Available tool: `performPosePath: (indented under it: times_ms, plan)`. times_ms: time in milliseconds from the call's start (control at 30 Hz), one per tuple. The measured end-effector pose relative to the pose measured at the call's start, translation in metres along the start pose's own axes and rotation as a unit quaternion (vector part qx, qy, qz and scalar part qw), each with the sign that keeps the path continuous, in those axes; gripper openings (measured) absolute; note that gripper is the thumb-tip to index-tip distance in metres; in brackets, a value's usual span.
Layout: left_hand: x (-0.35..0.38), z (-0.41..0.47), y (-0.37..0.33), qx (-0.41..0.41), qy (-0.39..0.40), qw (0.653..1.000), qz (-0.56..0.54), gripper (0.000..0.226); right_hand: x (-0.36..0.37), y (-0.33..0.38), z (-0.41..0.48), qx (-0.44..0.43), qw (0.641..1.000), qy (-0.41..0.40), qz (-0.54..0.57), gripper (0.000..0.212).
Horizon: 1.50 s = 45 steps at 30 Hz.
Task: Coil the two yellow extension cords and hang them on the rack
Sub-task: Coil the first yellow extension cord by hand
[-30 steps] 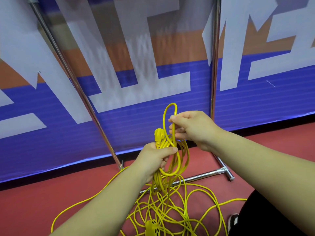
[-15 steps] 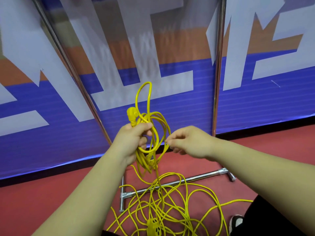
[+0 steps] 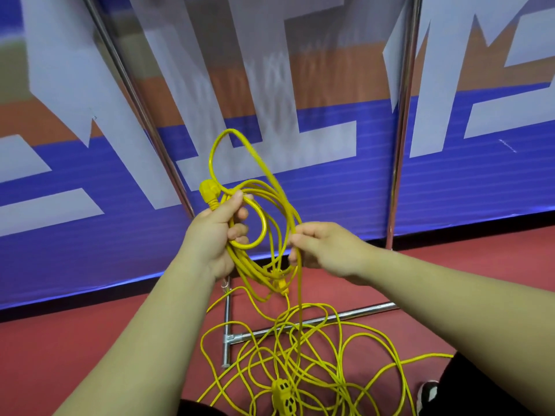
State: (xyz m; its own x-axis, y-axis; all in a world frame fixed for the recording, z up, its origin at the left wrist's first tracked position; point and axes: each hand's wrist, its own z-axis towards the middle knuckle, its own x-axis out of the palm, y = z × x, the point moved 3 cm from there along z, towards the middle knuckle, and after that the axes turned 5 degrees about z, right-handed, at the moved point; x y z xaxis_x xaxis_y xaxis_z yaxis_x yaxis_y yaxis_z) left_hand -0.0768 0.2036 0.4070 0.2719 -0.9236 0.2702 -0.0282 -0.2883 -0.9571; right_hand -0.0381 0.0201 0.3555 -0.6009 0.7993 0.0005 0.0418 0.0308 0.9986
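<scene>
My left hand (image 3: 216, 238) grips a small coil of yellow extension cord (image 3: 261, 205), with its yellow plug (image 3: 208, 192) sticking up beside my thumb. One loop stands up above the coil. My right hand (image 3: 324, 249) pinches a strand of the same cord at the coil's right side. From there the cord drops to a loose tangle of yellow cord (image 3: 315, 355) on the red floor, where a yellow socket block (image 3: 283, 396) lies. The metal rack (image 3: 401, 145) stands just behind, its base bars partly under the tangle. I cannot tell the two cords apart in the tangle.
A blue, white and orange banner wall (image 3: 300, 175) closes off the space behind the rack. The rack's slanted left pole (image 3: 141, 115) and floor bar (image 3: 324, 319) are close to my hands. A black shoe (image 3: 428, 391) shows at the lower right.
My left hand has lifted the coil up and to the left. My right hand has come down from the top loop to a strand at the coil's right side.
</scene>
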Motion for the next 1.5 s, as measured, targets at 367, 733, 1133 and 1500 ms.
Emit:
performPosePath:
  times_ms: [367,733,1133,1500]
  plan:
    - [-0.057,0.015,0.018,-0.017,-0.166,0.972,0.163,0.033,-0.080,0.041,-0.004,-0.044,0.939,-0.318,0.123,0.022]
    - [-0.018,-0.007,0.000,0.004,-0.033,0.999,0.039,0.022,-0.060,0.004,-0.018,0.244,0.955,-0.165,0.042,0.017]
    - [0.008,-0.015,-0.003,-0.018,0.085,0.996,0.025,0.017,-0.064,-0.019,-0.026,0.322,0.938,-0.124,-0.026,0.016]
    - [0.037,-0.024,0.036,-0.093,0.150,0.973,0.148,0.016,-0.068,-0.001,-0.014,0.226,0.961,-0.156,0.033,0.010]
